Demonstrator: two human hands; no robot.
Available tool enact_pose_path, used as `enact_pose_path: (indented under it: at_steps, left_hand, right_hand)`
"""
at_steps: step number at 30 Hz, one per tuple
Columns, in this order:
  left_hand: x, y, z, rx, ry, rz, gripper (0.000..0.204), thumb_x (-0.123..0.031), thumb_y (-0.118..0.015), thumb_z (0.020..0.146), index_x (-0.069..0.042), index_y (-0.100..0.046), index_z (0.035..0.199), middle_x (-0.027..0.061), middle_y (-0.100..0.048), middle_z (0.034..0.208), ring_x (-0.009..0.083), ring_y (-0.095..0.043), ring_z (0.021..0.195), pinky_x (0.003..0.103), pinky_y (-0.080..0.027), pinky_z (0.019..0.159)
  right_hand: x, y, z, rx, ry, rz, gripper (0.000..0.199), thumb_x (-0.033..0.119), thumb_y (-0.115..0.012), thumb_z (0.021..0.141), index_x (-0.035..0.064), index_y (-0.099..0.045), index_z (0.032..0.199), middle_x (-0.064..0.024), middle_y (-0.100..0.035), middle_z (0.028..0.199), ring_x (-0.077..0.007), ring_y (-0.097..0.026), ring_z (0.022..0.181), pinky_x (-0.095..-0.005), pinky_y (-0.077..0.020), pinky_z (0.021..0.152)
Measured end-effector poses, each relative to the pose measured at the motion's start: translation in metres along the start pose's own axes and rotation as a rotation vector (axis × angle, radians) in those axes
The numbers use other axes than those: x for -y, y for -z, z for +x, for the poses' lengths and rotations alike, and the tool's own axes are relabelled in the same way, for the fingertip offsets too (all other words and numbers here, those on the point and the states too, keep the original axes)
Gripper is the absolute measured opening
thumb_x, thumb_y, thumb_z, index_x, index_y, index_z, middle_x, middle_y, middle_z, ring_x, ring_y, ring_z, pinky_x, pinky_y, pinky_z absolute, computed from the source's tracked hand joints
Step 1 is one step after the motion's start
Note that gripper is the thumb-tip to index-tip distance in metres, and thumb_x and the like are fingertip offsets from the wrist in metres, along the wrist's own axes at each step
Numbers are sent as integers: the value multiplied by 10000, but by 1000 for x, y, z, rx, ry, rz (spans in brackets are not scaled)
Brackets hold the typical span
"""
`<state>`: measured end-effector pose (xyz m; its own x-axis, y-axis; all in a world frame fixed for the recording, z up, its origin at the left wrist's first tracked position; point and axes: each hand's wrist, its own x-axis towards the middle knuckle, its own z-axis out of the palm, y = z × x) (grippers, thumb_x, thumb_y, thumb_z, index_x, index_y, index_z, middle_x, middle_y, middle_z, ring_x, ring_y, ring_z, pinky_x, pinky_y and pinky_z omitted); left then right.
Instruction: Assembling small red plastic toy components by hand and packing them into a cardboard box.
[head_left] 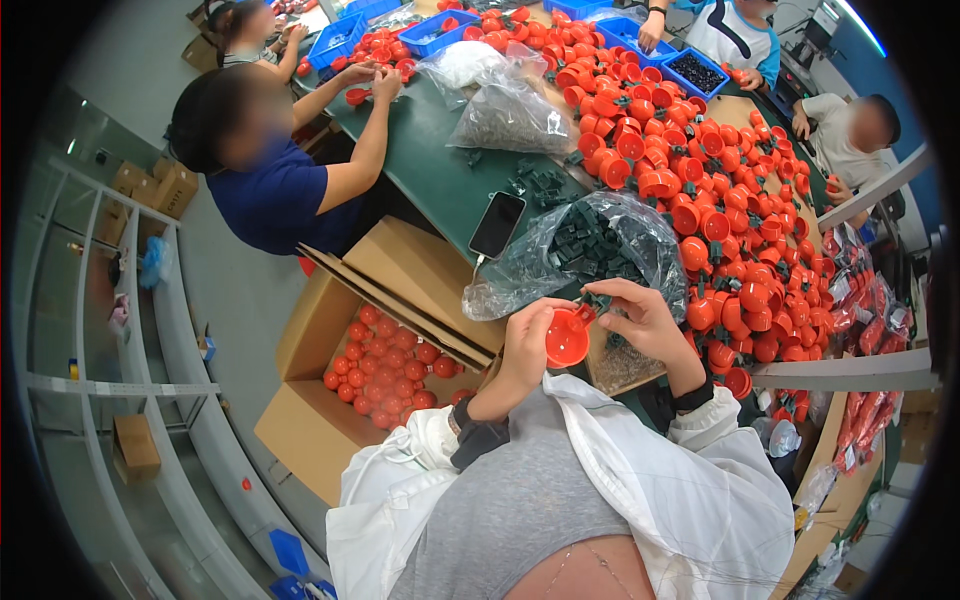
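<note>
Holding red cup (567,345) in left hand (526,345), just off centre toward 4 o'clock; pinching dark green clip (597,302) at cup's 1 o'clock with right hand (645,318). Seeing phone (497,225) at cup's 11, box (312,335) of red balls (395,375) at 9.

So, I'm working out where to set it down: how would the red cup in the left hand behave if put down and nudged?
The red cup in the left hand looks like thin plastic, so probably light and fairly stiff. Its rounded bowl may rock or roll. Its shiny surface could be slippery.
</note>
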<state>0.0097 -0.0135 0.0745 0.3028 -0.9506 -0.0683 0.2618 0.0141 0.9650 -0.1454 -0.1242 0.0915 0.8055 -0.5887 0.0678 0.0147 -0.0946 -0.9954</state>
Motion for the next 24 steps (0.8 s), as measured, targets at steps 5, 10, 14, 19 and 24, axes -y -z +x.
enact_pose_path:
  at_steps: [5,10,14,19,24]
  left_hand:
    - [1,1,0,1,5,-3,364,-171,-310,876,65,-576,949,122,-624,871,143,-596,781,246,-465,721]
    - [-4,-1,1,-46,52,-46,356,-158,-317,876,67,-576,972,120,-625,870,134,-594,783,243,-464,721]
    - [6,-2,2,-84,-30,-79,292,-103,-360,873,49,-604,927,80,-631,811,97,-578,716,218,-458,657]
    - [28,12,2,-74,205,-70,343,-202,-349,861,60,-571,847,165,-611,747,224,-615,620,281,-493,508]
    - [37,19,3,-49,515,-357,367,-263,-302,866,37,-498,948,190,-606,755,301,-607,529,310,-461,365]
  right_hand:
    - [3,0,1,6,-33,10,354,-6,-584,770,18,-560,1122,-50,-574,1028,-94,-509,895,-234,-410,764]
    - [1,0,3,19,-87,-9,343,-5,-584,768,13,-569,1110,-48,-593,979,-95,-519,859,-244,-420,754]
    - [8,-1,4,92,69,-222,379,-43,-587,710,29,-589,1082,-97,-596,995,-192,-567,885,-288,-429,792]
    - [9,-8,1,202,164,-408,402,-25,-622,678,55,-598,1071,-143,-561,964,-290,-563,869,-331,-450,760]
    - [-8,-13,-1,252,159,-439,370,78,-669,710,65,-582,1070,-122,-522,922,-279,-538,850,-331,-433,758]
